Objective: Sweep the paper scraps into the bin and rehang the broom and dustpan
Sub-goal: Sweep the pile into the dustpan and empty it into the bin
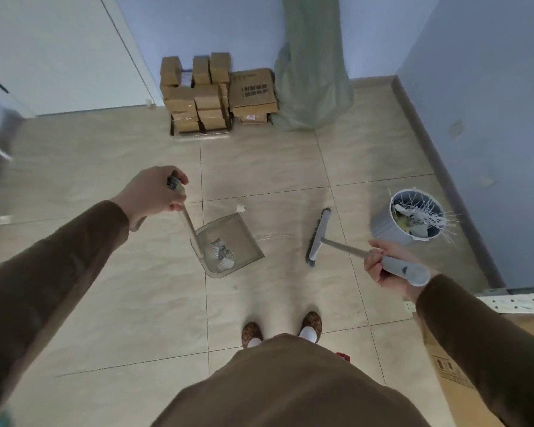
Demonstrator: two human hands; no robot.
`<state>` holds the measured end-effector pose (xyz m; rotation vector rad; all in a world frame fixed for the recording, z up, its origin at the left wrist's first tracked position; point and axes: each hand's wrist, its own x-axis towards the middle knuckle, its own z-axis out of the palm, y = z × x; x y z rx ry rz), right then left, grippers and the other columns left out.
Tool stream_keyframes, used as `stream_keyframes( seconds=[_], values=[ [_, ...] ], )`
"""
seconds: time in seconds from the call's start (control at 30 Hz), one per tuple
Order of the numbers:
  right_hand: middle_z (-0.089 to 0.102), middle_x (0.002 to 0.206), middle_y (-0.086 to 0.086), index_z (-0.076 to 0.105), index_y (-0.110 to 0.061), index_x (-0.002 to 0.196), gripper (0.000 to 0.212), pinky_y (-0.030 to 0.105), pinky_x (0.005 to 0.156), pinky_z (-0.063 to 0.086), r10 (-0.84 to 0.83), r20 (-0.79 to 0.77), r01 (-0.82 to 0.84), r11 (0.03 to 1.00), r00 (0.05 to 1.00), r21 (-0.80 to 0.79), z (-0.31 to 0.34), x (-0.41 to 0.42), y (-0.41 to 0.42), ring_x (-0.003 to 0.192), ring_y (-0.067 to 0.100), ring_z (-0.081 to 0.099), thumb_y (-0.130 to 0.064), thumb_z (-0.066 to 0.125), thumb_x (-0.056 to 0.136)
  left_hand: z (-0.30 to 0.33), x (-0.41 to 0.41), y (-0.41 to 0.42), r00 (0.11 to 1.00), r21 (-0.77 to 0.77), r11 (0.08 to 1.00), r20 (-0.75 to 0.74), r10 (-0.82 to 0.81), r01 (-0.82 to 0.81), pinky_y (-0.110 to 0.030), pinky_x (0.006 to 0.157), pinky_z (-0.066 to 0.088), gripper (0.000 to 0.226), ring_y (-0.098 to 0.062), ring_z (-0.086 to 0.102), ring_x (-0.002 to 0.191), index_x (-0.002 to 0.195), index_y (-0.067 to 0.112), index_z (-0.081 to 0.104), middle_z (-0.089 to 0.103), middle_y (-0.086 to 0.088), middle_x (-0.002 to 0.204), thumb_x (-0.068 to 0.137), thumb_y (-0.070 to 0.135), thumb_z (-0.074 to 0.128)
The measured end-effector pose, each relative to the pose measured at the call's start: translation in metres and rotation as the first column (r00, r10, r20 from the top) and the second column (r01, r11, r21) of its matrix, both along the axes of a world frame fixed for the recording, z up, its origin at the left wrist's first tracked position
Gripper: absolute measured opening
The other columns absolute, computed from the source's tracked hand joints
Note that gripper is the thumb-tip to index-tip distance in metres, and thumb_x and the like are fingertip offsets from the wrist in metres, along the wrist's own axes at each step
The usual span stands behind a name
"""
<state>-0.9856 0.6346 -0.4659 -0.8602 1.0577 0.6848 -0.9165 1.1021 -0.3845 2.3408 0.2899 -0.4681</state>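
Several paper scraps (224, 257) lie heaped in the pan of the dustpan (228, 246), which sits at the centre of the frame on the tiled floor (136, 303), its long handle rising up and to the left. The left hand (156, 192) is wrapped tight around the top of that handle, fingers curled over it. One more loose scrap (240, 207) lies on the floor just above the dustpan's far edge, apart from it, and a thin pale strand lies on the tiles between dustpan and broom. The broom (319, 237) is to the right of centre, its bristled head down near or on the floor and turned nearly upright in the frame; whether the bristles touch the tiles cannot be told. Its grey handle runs down and to the right into the right hand (383, 266), which is closed around the grip. The two hands are well apart, each sleeve brown. At the right of the frame, near the wall, stands a grey bin (383, 226) holding scraps and a spray of thin white strips that poke over its rim. In the upper middle, brown cardboard boxes (210, 97) are stacked against the blue wall beside a green sack (313, 75). At the bottom centre two patterned slippers (282, 329) show below the person's brown garment, and another cardboard box (450, 365) sits at the lower right.
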Motion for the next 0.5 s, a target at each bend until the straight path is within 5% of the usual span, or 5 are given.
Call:
stream_keyframes(
  seconds=[0.17,0.3,0.5],
  values=[
    [0.036,0.063,-0.009,0.045,-0.013,0.08,0.024,0.014,0.033,0.04,0.066,-0.035,-0.066,0.998,0.997,0.018,-0.001,0.012,0.024,0.038,0.005,0.044,-0.028,0.058,0.094,-0.022,-0.026,0.037,0.993,0.001,0.994,-0.043,0.109,-0.109,-0.034,0.07,0.062,0.032,-0.029,0.074,0.081,0.106,0.011,0.066,0.07,-0.017,0.096,0.078,-0.006,0.069],
    [0.034,0.068,-0.008,0.042,-0.014,0.077,0.027,0.014,0.033,0.04,0.1,-0.046,-0.099,0.995,0.994,0.022,-0.001,0.012,0.039,0.04,0.005,0.044,-0.028,0.059,0.093,-0.046,-0.042,0.06,0.984,-0.002,0.988,-0.091,0.153,-0.154,-0.043,0.079,0.062,0.032,-0.033,0.074,0.084,0.104,0.01,0.066,0.07,-0.021,0.098,0.078,-0.006,0.071],
    [0.04,0.057,-0.003,0.036,-0.021,0.069,0.034,0.014,0.032,0.039,0.138,-0.06,-0.138,0.99,0.989,0.002,0.0,0.005,0.055,0.038,0.005,0.045,-0.029,0.059,0.093,-0.067,-0.056,0.094,0.96,-0.015,0.978,-0.193,0.202,-0.208,-0.041,0.076,0.062,0.034,-0.026,0.075,0.081,0.111,0.016,0.063,0.071,-0.012,0.101,0.082,0.012,0.08]
  ],
)
